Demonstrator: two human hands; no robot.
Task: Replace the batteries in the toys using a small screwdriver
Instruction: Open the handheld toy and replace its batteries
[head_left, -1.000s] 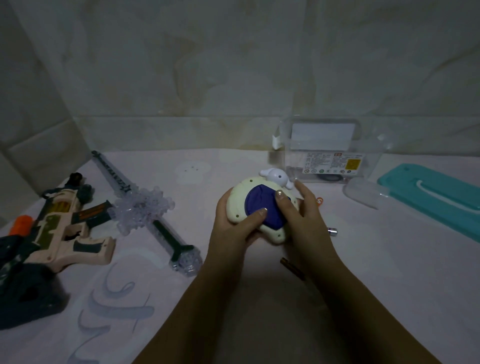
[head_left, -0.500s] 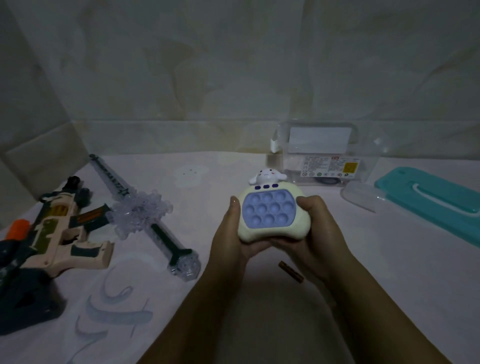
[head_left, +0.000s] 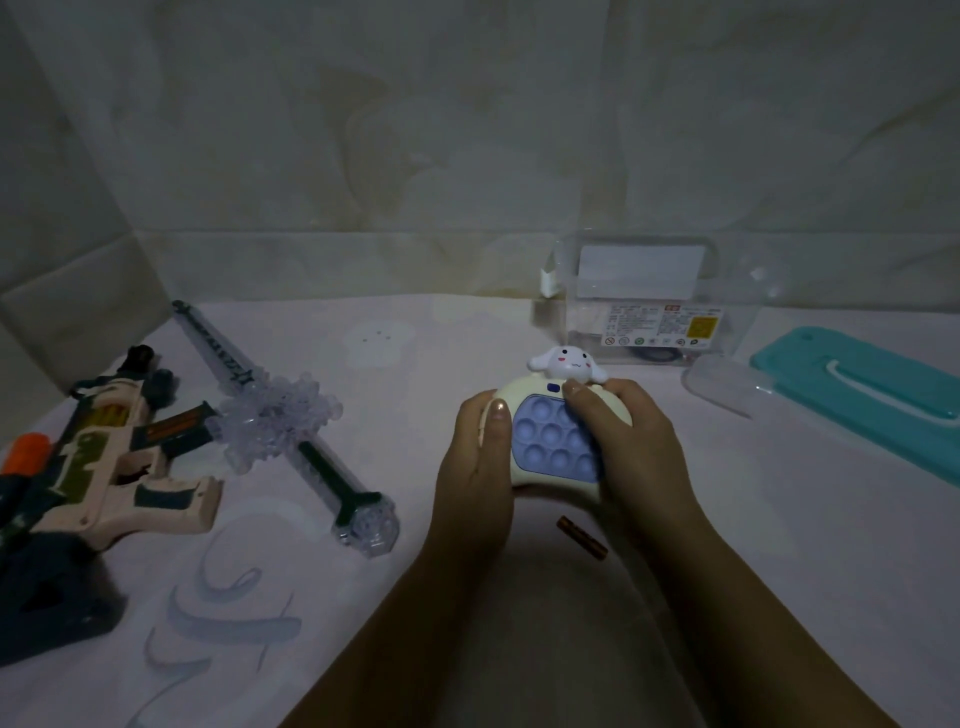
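— What lies nearest us?
— The cloth (head_left: 363, 613), pale and smooth, printed with faint grey-blue curved strokes at seven o'clock. On it, just nearer than the hands, we see a battery (head_left: 582, 537): a thin dark cylinder with a brownish sheen, lying slantwise with nothing touching it.

— And the hands?
— Both hold the toy (head_left: 550, 447), in the middle of our view. The left hand (head_left: 475, 457) wraps its left edge, thumb flat along the cream rim. The right hand (head_left: 631, 447) curls round the right edge, thumb reaching to the toy's twelve o'clock and pressing just under the little head. We cannot tell whether the toy rests on the cloth.

— Its shape?
— A rounded, glossy cream shell, face up, with a lilac panel of domed bubbles in rows and a white long-eared head on top.

— At nine o'clock?
— A gun (head_left: 114, 467), blocky beige and dark green plastic with an orange tip. Beside it lies a sword (head_left: 291, 421), clear, with a knobbly crystal-like guard, a dark grip and a faceted pommel toward us.

— Farther off?
— At two o'clock we see a smooth teal lid (head_left: 872, 395) with a white groove, and a small clear tray (head_left: 719, 382) just beside it. At one o'clock a clear rigid box (head_left: 654, 306) with printed labels stands against the dull, marbled wall (head_left: 467, 130).
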